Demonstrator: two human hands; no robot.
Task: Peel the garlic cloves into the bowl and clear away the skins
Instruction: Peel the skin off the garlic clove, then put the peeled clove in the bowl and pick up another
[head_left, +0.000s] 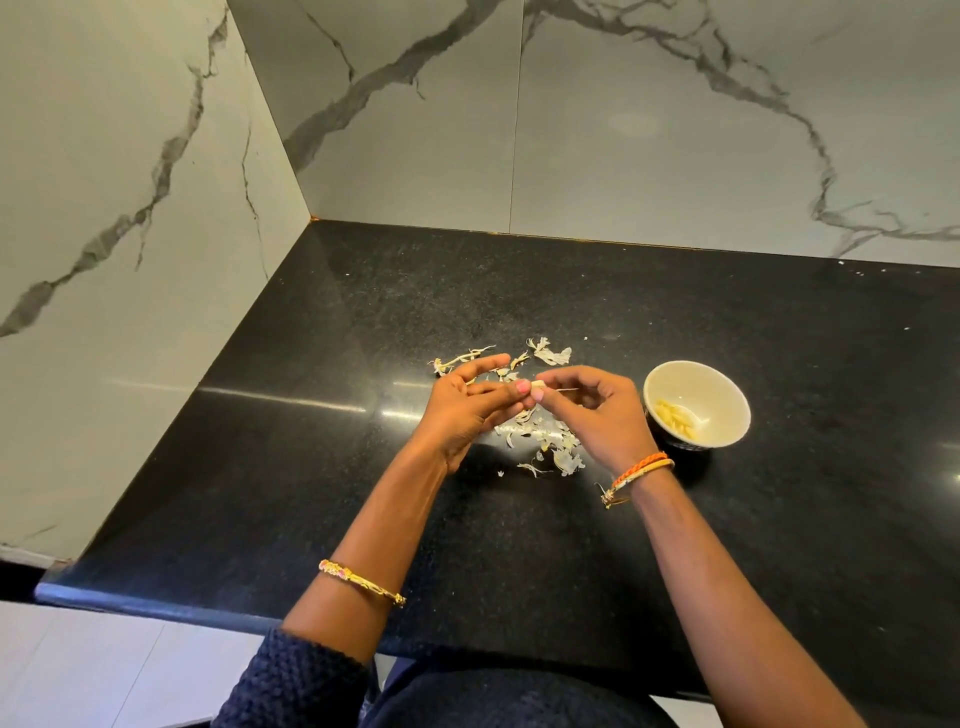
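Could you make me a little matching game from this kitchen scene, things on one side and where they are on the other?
Things:
1. small pale garlic clove
2. peeled yellowish cloves
3. dry papery white skins
4. thin gold bangle

Places:
A. on the left forearm
B. scattered on the black stone counter
C. pinched between the left hand and the right hand
D. inside the round cream bowl

Pairs: 1-C, 2-D, 3-B, 4-A
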